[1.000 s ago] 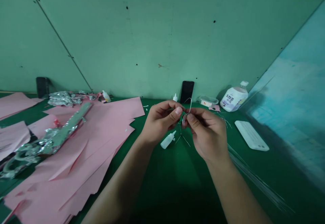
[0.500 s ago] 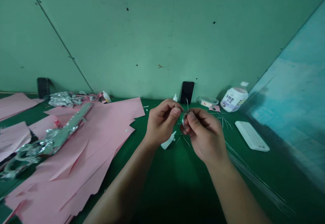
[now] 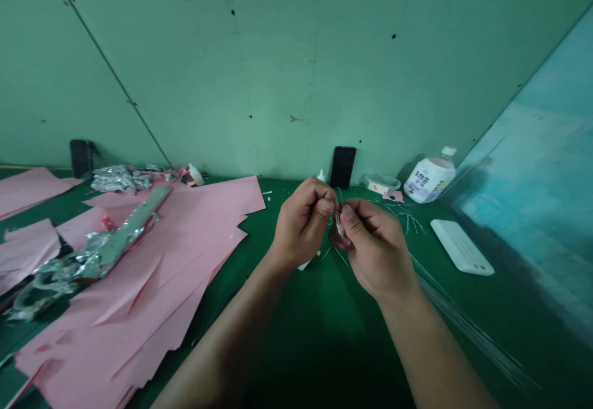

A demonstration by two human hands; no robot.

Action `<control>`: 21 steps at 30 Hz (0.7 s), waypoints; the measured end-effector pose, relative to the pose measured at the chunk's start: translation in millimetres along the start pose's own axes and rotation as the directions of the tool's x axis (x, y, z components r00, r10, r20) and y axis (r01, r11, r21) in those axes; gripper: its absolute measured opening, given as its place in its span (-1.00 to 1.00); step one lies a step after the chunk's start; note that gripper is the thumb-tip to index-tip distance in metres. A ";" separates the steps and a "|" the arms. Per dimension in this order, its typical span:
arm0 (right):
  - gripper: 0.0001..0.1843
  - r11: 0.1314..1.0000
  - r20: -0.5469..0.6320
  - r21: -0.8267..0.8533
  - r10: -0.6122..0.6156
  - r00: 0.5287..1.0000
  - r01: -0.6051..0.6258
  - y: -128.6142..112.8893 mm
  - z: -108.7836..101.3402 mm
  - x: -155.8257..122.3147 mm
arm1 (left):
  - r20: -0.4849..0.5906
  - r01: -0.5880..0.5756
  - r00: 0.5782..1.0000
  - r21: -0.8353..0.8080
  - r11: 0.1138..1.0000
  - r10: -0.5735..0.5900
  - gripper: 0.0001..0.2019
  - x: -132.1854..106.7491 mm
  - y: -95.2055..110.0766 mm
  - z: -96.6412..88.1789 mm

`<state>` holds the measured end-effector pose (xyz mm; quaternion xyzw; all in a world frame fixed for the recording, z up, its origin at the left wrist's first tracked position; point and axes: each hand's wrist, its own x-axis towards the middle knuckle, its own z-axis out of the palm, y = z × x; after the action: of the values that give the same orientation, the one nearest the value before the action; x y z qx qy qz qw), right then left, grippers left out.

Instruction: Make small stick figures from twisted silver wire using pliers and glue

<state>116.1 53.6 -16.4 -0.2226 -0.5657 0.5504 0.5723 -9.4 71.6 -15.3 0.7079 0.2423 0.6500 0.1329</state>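
Note:
Just below the upright phone, my two hands meet over the green table. My right hand (image 3: 377, 242) is closed, its thumb and fingers pinching a bent, looped silvery wire (image 3: 340, 228). My left hand (image 3: 301, 223) is also closed, thumb pressed against the curled forefinger at the wire's upper part. The fingertips nearly touch, and the wire's ends are partly hidden between them. Beneath the hands lie thin wire pieces (image 3: 341, 259) and a small white squeeze bottle (image 3: 304, 265), mostly covered by my left hand.
Pink sheets (image 3: 185, 236) with silver foil pieces (image 3: 123, 179) spread across the left. A black phone (image 3: 343, 167) leans on the wall beside a clear tub (image 3: 382, 184). To the right are a drink bottle (image 3: 429, 177), a white slab (image 3: 462, 247) and long straight wires (image 3: 477, 328).
My left hand has shifted slightly right, closer to my right hand, and now covers most of the small bottle. The wire loop has turned and sits lower between the fingers.

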 end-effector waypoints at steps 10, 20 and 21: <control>-0.80 0.948 0.055 -0.302 -0.087 0.995 0.099 -7.7 -8.5 -0.3 | 0.010 0.159 0.987 -0.080 0.984 -0.158 -0.78 2.0 2.4 -7.2; -0.90 0.442 -0.015 -0.842 -0.593 0.805 0.310 -8.8 -11.3 4.3 | 0.235 0.559 0.828 -0.279 0.781 -0.509 -0.75 7.1 18.1 -12.4; -0.91 0.404 0.002 -0.857 -0.618 0.786 0.321 -7.7 -11.6 4.7 | 0.230 0.586 0.810 -0.300 0.753 -0.539 -0.75 7.2 18.7 -12.0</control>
<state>128.2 59.7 -10.7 -0.3760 -0.6933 -0.0093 0.6147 -17.8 57.9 1.7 0.6060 0.3130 0.5652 0.4641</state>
